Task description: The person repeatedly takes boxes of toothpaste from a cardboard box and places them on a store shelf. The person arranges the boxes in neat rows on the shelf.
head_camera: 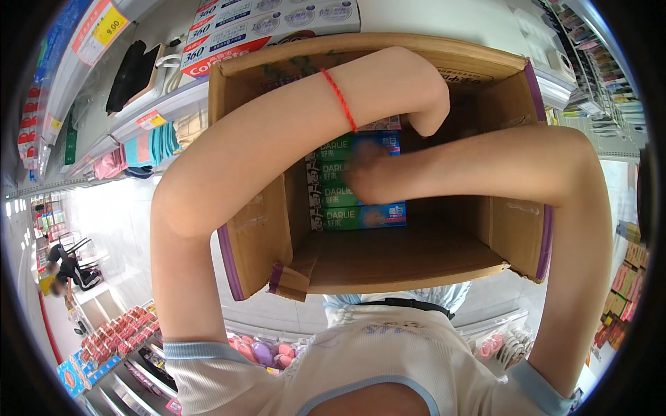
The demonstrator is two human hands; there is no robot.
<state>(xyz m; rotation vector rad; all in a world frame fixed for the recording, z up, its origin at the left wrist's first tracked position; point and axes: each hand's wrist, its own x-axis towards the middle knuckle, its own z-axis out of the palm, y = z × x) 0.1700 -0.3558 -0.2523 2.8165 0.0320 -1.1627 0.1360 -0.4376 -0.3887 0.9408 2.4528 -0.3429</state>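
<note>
An open cardboard box (pixel 395 260) stands before me, and both my arms reach into it. Inside, along its left part, lies a row of green-and-blue Darlie toothpaste cartons (pixel 341 218). My right hand (pixel 370 174) is blurred and lies over the middle cartons; whether it grips one is unclear. Crossing above it is my left arm, with a red braided cord (pixel 339 99) around it. My left hand (pixel 431 106) bends down at the wrist inside the far right part of the box. Its fingers are mostly hidden. Part of another printed carton (pixel 382 124) shows beneath the left forearm.
Behind the box, Colgate toothpaste cartons (pixel 270 31) sit on a white shelf (pixel 426 18). A black item and phone-like device (pixel 138 78) lie on the left shelf. Folded cloths (pixel 151 148) are below. Lower left stands a rack of red packets (pixel 119 330). People (pixel 67 270) are farther off.
</note>
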